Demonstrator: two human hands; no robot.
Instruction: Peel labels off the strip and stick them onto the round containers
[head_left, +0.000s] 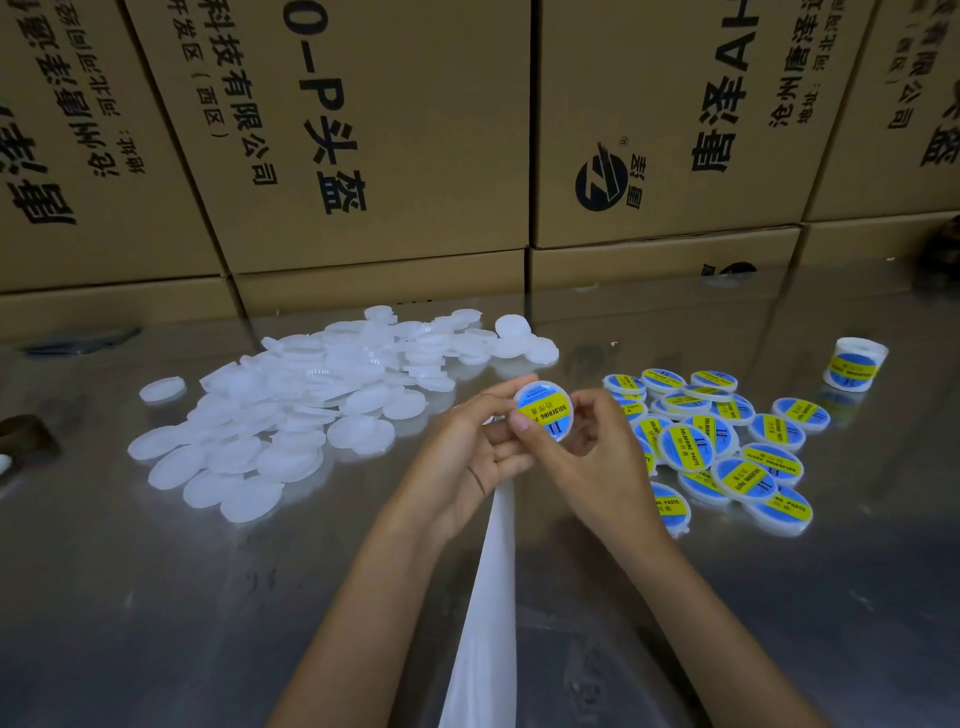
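Held container: a round white container (544, 411) sits above the worktop (156, 597) between both hands, tilted toward the camera, its face covered by a blue label with a yellow band reading "SOLDERING".
Left hand: the left hand (480, 452) has its grip closed on the container's left edge, fingers curled behind it and the thumb lying across the near rim.
Right hand: the right hand (597, 457) grips the container's right edge with curled fingers, and its thumb presses on the label's lower left part.
Label strip: a white backing strip (491, 597) hangs from beneath the left hand and runs down to the bottom edge of the view (no labels can be seen on the stretch that shows).
Unlabelled containers: a loose heap of plain white round containers (311, 395) lies on the worktop to the left of the hands, many overlapping, one lying apart at the heap's upper left.
Labelled containers: a pile of containers with blue and yellow labels (727, 447) lies just right of the right hand, overlapping one another.
Label roll: a short white cylinder wrapped with a blue and yellow label (854, 364) stands upright on the worktop, apart from the labelled pile, at the far right.
Backdrop: brown cardboard boxes (389, 130) with black printed characters are stacked along the far edge of the shiny metal worktop.
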